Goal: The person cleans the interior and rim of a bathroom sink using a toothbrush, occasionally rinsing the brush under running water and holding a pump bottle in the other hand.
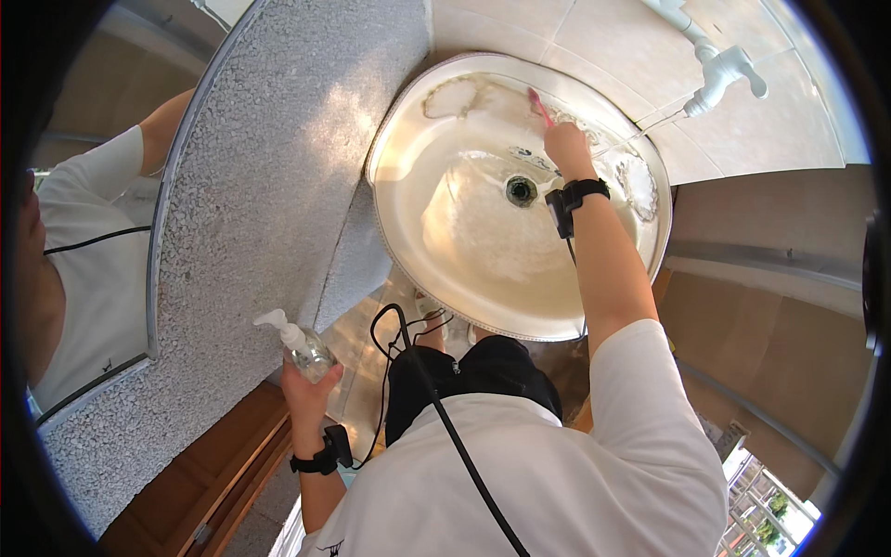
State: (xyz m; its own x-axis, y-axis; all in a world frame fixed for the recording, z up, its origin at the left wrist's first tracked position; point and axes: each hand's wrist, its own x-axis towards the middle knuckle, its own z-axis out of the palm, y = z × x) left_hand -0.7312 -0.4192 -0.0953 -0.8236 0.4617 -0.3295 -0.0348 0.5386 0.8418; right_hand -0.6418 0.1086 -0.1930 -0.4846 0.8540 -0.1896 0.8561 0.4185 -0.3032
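Crossing the white shirt (529, 464) at the nearest edge, a black cable (445, 418) is seen looped over dark shorts (408, 390). To the left, a clear pump bottle (320, 360) with a white pump head (277, 324) is gripped by the left hand (306, 392), its fingers wrapped around the body; they are partly hidden by the bottle, and whether any liquid is contained in it cannot be told. A black band is worn on each wrist.

Beyond, an oval cream basin (445, 269) is seen, its far and right inner sides marked by brownish patches. Its floor is wet-looking and cloudy, but the depth of any water cannot be judged. A dark drain (522, 191) is set near the middle, its inside too dark to be made out.

Over the basin's far side, a pink brush (538, 105) is held by the right hand (567, 147), the fingers closed around its handle, most of which is covered. Farther still, thin water (640, 136) is let down into the basin from a white tap (719, 79), its pipe cut off at the top by the view's edge.
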